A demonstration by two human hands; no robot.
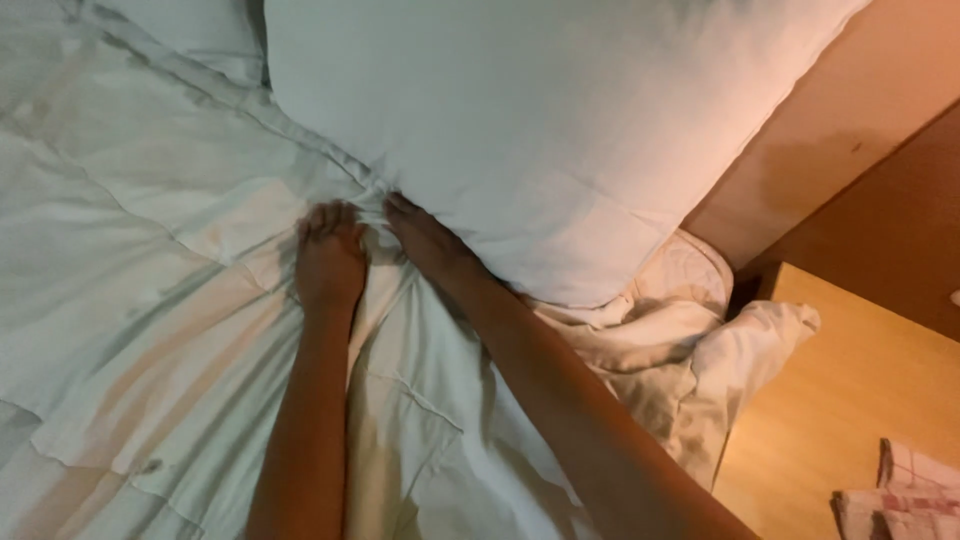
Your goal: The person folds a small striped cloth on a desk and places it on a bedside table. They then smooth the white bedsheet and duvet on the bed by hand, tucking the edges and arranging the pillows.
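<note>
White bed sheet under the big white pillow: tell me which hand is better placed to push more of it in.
Probably the right hand: its fingers already lie against the edge of the large white pillow, on the white bed sheet. The left hand is bunched on a fold of sheet, just short of the pillow.

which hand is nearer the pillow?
Right. The right hand lies against the lower edge of the white pillow, fingertips at its underside. The left hand sits beside it on the bunched white sheet, gripping a fold just short of the pillow.
</note>
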